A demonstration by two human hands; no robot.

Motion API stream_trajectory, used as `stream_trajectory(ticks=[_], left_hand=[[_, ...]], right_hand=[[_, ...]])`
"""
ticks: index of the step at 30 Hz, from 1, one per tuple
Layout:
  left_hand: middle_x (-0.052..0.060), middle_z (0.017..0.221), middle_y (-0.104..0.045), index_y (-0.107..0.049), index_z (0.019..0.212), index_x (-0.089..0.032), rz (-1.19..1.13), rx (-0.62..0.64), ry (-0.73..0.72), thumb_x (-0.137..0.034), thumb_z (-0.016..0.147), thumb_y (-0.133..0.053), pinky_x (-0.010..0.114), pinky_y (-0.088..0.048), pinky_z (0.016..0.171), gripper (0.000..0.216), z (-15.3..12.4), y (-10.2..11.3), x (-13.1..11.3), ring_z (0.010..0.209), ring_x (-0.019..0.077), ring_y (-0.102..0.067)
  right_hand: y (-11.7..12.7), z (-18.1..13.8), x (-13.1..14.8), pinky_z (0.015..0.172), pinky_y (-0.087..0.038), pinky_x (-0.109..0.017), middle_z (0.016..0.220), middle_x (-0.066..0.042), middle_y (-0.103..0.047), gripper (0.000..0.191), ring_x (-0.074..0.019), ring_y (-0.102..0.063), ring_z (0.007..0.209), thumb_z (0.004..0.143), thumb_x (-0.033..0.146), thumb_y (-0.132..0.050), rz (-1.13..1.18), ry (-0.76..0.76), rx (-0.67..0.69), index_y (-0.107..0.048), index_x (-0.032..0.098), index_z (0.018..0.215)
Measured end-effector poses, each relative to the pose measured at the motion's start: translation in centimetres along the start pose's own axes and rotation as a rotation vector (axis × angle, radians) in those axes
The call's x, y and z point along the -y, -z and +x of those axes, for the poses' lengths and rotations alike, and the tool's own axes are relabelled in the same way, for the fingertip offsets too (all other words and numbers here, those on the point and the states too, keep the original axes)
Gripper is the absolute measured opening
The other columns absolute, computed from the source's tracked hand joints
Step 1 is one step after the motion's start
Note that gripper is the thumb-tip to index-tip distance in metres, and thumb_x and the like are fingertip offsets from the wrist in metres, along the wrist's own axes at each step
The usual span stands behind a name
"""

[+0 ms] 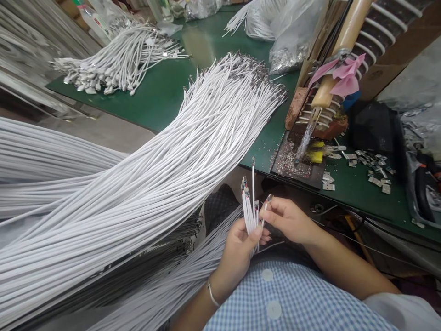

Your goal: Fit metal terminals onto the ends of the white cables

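Observation:
My left hand (239, 241) is closed around a small bunch of white cables (248, 211), whose ends with coloured wires and small metal connectors point upward. One cable stands taller than the others. Between the thumb and fingers of my right hand (291, 218), a single white cable (264, 214) is pinched near its metal end, right beside the bunch. Both hands are in front of my body, below the table's edge. A large bundle of white cables (193, 133) sweeps from the left up onto the green table (265, 149), its connector ends lying toward the back.
On the table's right, a wooden-handled soldering iron (325, 92) with a pink ribbon hangs over a dirty plate (289, 161). Loose metal USB connectors (375, 168) lie nearby. Another cable pile (120, 59) rests at the back left, and a plastic bag (292, 41) of connectors stands behind.

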State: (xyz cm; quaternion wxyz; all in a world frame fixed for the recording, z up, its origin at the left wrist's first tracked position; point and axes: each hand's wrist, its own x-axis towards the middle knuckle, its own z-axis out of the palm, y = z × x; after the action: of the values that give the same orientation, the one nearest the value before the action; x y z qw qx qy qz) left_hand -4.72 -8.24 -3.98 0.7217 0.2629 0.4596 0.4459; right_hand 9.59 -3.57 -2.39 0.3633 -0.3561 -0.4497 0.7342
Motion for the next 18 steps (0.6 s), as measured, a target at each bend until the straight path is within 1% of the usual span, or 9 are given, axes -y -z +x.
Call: stream_trajectory(ticks=[4, 9, 14, 18], left_hand=[[0.001, 0.072, -0.066, -0.064, 0.091, -0.016, 0.003, 0.017, -0.013, -0.024, 0.077, -0.065, 0.024, -0.047, 0.061, 0.016, 0.0, 0.1, 0.1, 0.065, 0.0121, -0.06], [0.001, 0.075, -0.065, -0.064, 0.094, -0.016, -0.01, 0.07, -0.027, -0.023, 0.079, -0.063, 0.023, -0.047, 0.062, 0.016, 0.1, 0.2, 0.4, 0.066, 0.0109, -0.059], [0.001, 0.075, -0.064, -0.064, 0.093, -0.015, -0.01, 0.084, -0.036, -0.023, 0.08, -0.062, 0.022, -0.047, 0.062, 0.015, 0.1, 0.2, 0.6, 0.066, 0.0102, -0.058], [0.002, 0.076, -0.064, -0.064, 0.094, -0.016, -0.02, 0.077, -0.041, -0.023, 0.081, -0.061, 0.022, -0.047, 0.063, 0.015, 0.0, 0.2, 0.7, 0.068, 0.01, -0.058]], right_hand=[[0.0, 0.0, -0.3, 0.045, -0.046, -0.025, 0.051, 0.005, -0.052, 0.032, -0.0102, -0.052, 0.044, 0.08, 0.044, -0.058, 0.04, -0.013, 0.0, -0.044, 0.019, 0.066], [-0.1, 0.1, -1.0, 0.039, -0.043, -0.023, 0.048, 0.007, -0.052, 0.029, -0.0103, -0.052, 0.039, 0.074, 0.039, -0.066, 0.086, -0.062, -0.032, -0.046, 0.019, 0.071], [-0.3, 0.0, -1.1, 0.038, -0.043, -0.022, 0.05, 0.006, -0.053, 0.026, -0.0097, -0.052, 0.038, 0.076, 0.033, -0.065, 0.064, -0.044, -0.054, -0.045, 0.019, 0.069], [-0.4, -0.2, -0.8, 0.04, -0.043, -0.022, 0.053, 0.006, -0.051, 0.025, -0.0097, -0.051, 0.04, 0.074, 0.032, -0.067, 0.023, -0.019, -0.059, -0.046, 0.019, 0.07]])
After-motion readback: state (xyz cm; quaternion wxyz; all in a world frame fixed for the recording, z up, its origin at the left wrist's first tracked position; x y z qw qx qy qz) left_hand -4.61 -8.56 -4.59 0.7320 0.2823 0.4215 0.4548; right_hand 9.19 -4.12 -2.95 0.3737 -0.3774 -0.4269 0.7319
